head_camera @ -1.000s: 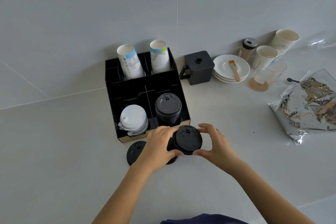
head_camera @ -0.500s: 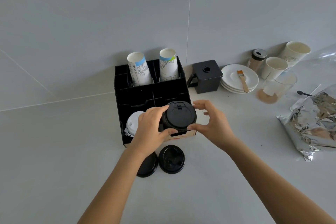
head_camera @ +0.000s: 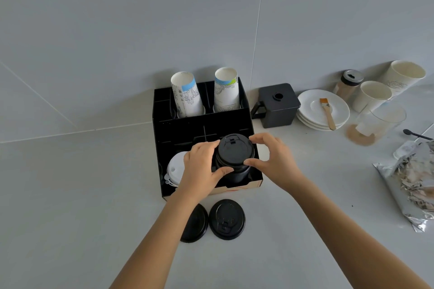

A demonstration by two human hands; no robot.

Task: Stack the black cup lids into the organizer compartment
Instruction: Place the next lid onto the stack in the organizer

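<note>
Two hands, left hand and right hand, grip a black lid stack over the organizer; cup print is unreadable.

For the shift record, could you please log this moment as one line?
both hands: left, right lowering black lid stack | target: organizer front-right compartment | remaining: two black lids on counter

A single wide-angle view from a camera worn on the person's head, looking forward and steeply down. Both forearms rise from the bottom edge to the middle of the frame, so the view is close, at arm's length. The pale counter fills the lower half; a tiled wall fills the upper half, its lines bowed by the lens.
</note>
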